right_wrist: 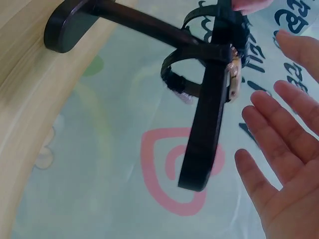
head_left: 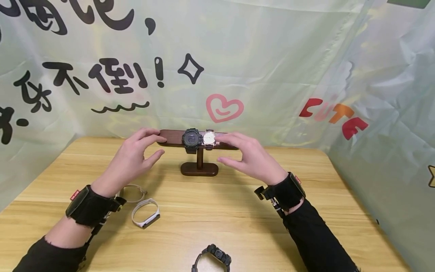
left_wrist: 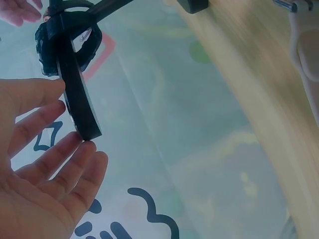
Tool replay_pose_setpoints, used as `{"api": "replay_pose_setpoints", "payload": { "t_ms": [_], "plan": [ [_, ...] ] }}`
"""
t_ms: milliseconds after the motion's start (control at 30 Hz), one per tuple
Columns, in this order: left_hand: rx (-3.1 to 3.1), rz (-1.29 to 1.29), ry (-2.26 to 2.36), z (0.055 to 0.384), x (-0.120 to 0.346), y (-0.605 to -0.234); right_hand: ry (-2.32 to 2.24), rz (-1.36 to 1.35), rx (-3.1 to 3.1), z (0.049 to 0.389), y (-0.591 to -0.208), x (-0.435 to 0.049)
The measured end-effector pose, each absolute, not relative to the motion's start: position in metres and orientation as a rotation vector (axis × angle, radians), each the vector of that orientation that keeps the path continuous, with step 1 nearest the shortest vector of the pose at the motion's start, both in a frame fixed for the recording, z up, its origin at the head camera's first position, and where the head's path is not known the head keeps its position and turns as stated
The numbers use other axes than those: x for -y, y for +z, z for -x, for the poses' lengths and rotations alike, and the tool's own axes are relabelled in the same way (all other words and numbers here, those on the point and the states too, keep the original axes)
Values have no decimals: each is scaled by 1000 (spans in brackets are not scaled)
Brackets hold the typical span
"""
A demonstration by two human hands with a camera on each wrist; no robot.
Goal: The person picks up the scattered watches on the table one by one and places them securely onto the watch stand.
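Ok, black watch (head_left: 191, 139) and silver watch (head_left: 209, 138) sit on the stand (head_left: 199, 169), left hand (head_left: 136, 153) at its left end, right hand (head_left: 253, 156) by its right, fingers apart; probably straightening, next wants light touch.

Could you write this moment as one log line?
stand: black watch, pale-faced watch | left hand: at stand's left end | right hand: near pale-faced watch | table: white wristband, second black watch
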State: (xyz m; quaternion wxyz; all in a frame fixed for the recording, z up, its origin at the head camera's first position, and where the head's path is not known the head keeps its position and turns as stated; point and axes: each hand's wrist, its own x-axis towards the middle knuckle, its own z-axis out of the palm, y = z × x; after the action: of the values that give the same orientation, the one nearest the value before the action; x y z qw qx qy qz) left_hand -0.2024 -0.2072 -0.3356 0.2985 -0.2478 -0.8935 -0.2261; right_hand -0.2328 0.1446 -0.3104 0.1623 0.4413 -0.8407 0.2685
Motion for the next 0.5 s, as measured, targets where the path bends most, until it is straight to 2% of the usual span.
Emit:
{"api": "replay_pose_setpoints", "payload": {
  "t_ms": [500],
  "plan": [
    [2361, 787, -456, 187, 210, -332, 594, -1439, 2333, 204, -313, -134]
  ]
}}
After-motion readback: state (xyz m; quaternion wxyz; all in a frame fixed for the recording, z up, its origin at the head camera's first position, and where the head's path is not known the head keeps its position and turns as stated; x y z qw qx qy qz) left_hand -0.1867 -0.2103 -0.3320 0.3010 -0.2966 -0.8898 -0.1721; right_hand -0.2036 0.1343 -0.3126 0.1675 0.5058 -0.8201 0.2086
